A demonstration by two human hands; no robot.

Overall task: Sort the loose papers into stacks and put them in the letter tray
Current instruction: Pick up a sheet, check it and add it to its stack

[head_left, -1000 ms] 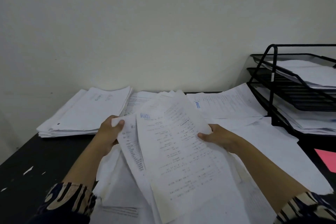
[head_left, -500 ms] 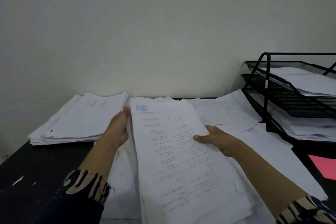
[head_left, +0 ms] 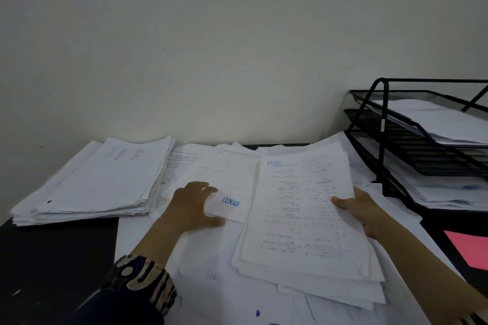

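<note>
The right hand holds a thick bundle of white printed papers by its right edge, thumb on top. The left hand rests, fingers spread, on a white sheet stamped LUNAS (blue letters). A black wire letter tray stands far right on the black desk.

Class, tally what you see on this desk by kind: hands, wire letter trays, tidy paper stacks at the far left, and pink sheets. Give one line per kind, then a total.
Hands: 2, the left hand and the right hand
Letter tray: 1, with three tiers
Tidy paper stack: 1
Pink sheet: 1
Total: 5
</note>
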